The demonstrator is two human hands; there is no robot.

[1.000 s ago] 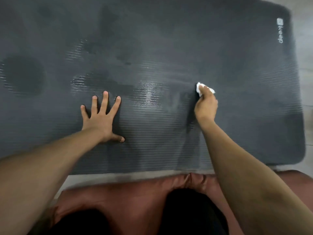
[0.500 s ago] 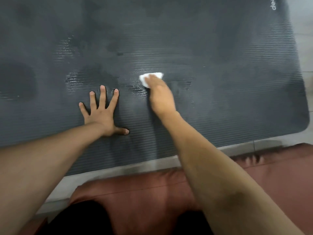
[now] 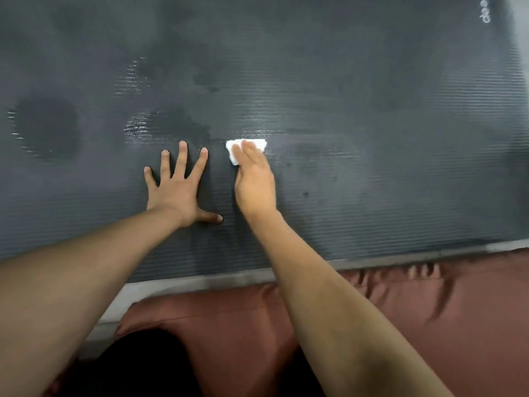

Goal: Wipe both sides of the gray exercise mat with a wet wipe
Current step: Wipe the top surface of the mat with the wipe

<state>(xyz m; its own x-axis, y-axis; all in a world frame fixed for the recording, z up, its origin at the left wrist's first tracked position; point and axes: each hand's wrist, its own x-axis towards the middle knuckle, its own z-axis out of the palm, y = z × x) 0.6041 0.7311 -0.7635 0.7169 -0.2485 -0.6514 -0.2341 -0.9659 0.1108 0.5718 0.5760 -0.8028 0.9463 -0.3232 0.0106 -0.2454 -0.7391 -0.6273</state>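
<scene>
The gray ribbed exercise mat [image 3: 372, 110] lies flat on the floor and fills most of the view, with dark damp patches and shiny wet streaks across its middle. My left hand [image 3: 179, 190] rests flat on the mat with fingers spread. Just to its right, my right hand [image 3: 253, 179] presses a small white wet wipe [image 3: 233, 151] onto the mat with straight fingers; most of the wipe is hidden under the fingers.
A white logo [image 3: 485, 12] is printed at the mat's far right corner. A strip of pale floor [image 3: 171, 285] runs along the mat's near edge. A reddish-brown cushion [image 3: 429, 325] lies under me, close to that edge.
My right hand has swept the wipe leftward across the mat, from well right of the left hand to just beside it. The left hand has stayed planted.
</scene>
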